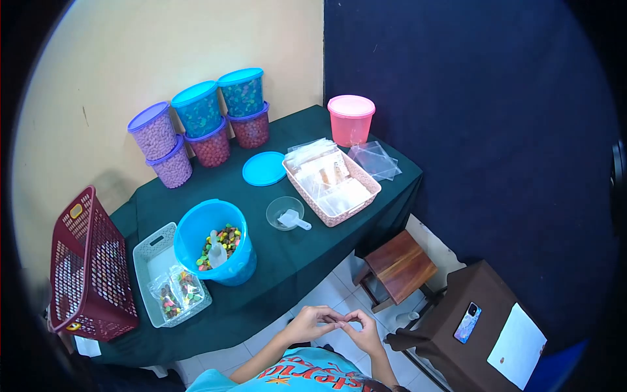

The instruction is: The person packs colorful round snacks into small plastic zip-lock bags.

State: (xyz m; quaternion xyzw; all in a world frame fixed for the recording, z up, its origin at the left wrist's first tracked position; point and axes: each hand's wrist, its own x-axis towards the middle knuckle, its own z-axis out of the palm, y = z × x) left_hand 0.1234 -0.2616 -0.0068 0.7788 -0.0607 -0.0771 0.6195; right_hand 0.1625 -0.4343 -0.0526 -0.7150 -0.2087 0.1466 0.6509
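My left hand [311, 324] and my right hand [363, 331] meet at the fingertips in front of my shirt, just off the table's front edge. Both are pinched closed; whatever lies between the fingertips, if anything, is too small to make out. On the table to the left stands an open blue bucket [244, 260] of colourful candies with a scoop [217, 253] in it. Beside it, a pale tray [147, 261] holds filled clear bags [188, 287]. A glass bowl [274, 208] with a white scoop [294, 220] sits beyond my hands, near a pink basket [353, 211] of plastic packets.
Lidded tubs [199, 111] are stacked at the back. A blue lid [264, 168], a pink tub [351, 124] and clear bags [375, 160] lie further off. Left is a maroon basket [104, 281]; right are a wooden stool [400, 266], a phone [467, 323] and paper [517, 346].
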